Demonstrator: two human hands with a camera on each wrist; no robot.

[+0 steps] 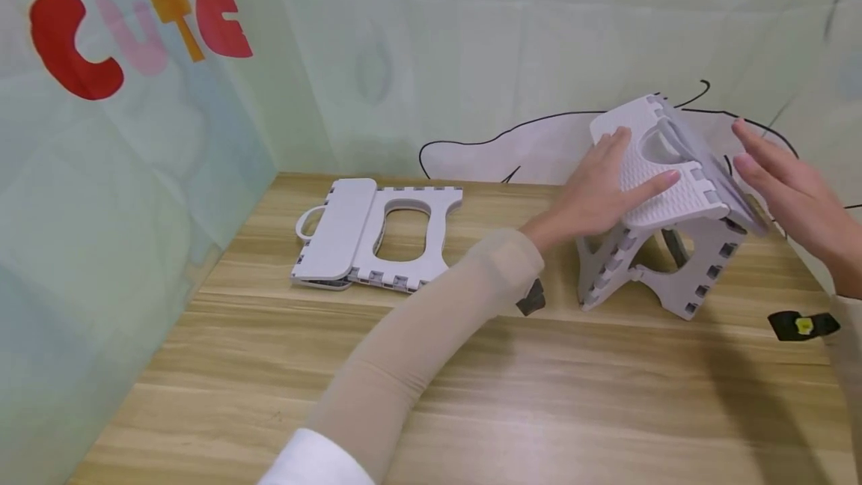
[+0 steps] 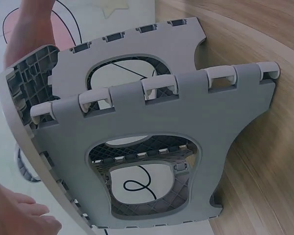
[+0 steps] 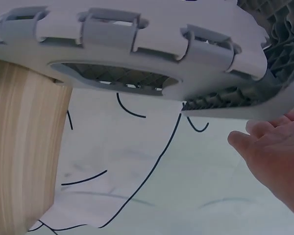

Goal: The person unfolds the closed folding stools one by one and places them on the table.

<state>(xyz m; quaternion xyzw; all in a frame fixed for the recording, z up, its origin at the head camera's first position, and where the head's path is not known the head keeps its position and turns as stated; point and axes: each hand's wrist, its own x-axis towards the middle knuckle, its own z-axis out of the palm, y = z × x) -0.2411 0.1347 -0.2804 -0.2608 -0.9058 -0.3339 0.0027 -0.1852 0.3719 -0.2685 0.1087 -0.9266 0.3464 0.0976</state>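
A white and grey folding stool [image 1: 697, 260] stands partly unfolded at the table's right, its two top halves raised in a peak with a handle between them. My left hand [image 1: 595, 189] lies on the left top half, fingers spread. Beyond the right top half, my right hand [image 1: 798, 197] is held up with straight fingers; whether it touches the panel I cannot tell. The left wrist view shows the stool's side panel [image 2: 215, 122] and my left hand [image 2: 19, 210] at the lower left. In the right wrist view my right hand [image 3: 279, 152] is beside the stool's edge [image 3: 210, 98].
A second folding stool [image 1: 431, 268] lies flat on the wooden table [image 1: 539, 395] at the back left, its handle pointing left. A printed cloth [image 1: 377, 73] hangs behind and along the left side. Black straps show near both wrists.
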